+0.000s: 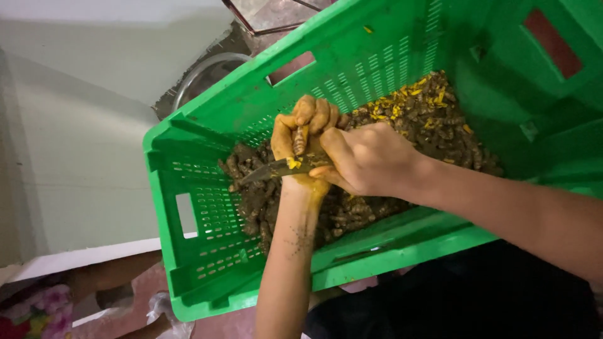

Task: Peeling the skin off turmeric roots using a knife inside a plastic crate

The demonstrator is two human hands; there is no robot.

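1. Left hand (300, 135), stained a strong yellow, is curled tight around one brown root (299, 139), held upright between thumb and fingers over the crate.
2. Right hand (367, 158) is closed on the handle of a knife (276, 168); the dark blade sticks out to the left, lying across the base of the left hand, just under the root. A yellow fleck clings to the blade near the handle.
3. Both hands meet above the middle of a green crate (207, 207), a slotted plastic one tipped toward the person.
4. Below them lies a heap of roots (352, 210), brown and knobbly, filling the crate floor from the left end to the right. Most of these look uncut to me.
5. Toward the far right corner sits a scatter of bright yellow bits (408, 103), cut faces or scrapings showing on top of the heap. Judging by how small that patch is against the brown mass, only a small share has been worked and most is left.
6. Beyond the crate's far wall, a metal bowl (204, 75) rests on the floor; I cannot tell what is in it.
7. At the lower left, a patch of pink flowered cloth (47, 307) shows beside a pale step.
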